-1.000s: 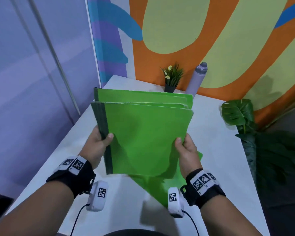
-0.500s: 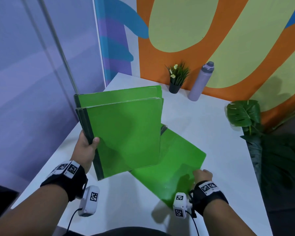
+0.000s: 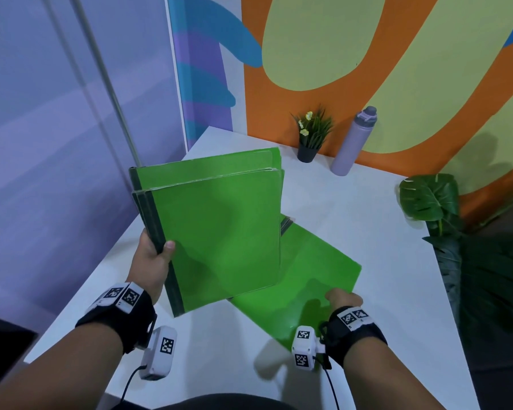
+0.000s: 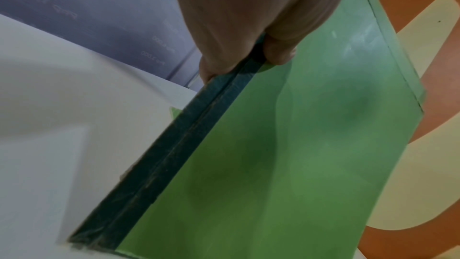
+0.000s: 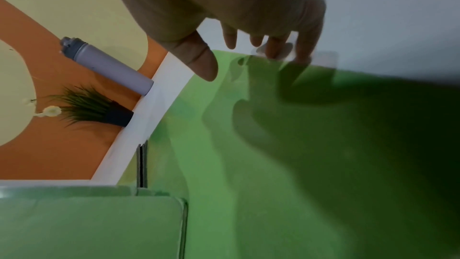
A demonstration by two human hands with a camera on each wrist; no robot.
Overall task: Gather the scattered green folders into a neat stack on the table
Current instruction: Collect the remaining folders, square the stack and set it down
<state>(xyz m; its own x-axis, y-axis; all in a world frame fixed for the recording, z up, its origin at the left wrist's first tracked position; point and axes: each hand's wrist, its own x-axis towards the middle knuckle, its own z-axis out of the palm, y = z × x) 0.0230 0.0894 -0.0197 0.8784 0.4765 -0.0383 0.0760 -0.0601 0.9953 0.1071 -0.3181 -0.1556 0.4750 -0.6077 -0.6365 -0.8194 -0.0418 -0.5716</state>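
My left hand (image 3: 151,261) grips a stack of green folders (image 3: 219,232) by its dark spine and holds it tilted above the white table (image 3: 353,202). In the left wrist view, the thumb and fingers of the left hand (image 4: 248,17) clamp the spine of the stack (image 4: 273,155). One more green folder (image 3: 308,276) lies flat and skewed on the table, partly under the stack. My right hand (image 3: 342,298) rests at its right edge. In the right wrist view, the right hand (image 5: 239,56) has straight fingers touching that folder (image 5: 248,145) at its edge, thumb hovering above it.
A small potted plant (image 3: 310,137) and a lilac bottle (image 3: 353,140) stand at the table's far edge by the painted wall. A large leafy plant (image 3: 456,232) stands off the table's right side. A purple wall runs along the left.
My right hand has let go of the stack and dropped to the folder on the table. My left hand has swung the stack to the left, uncovering that folder.
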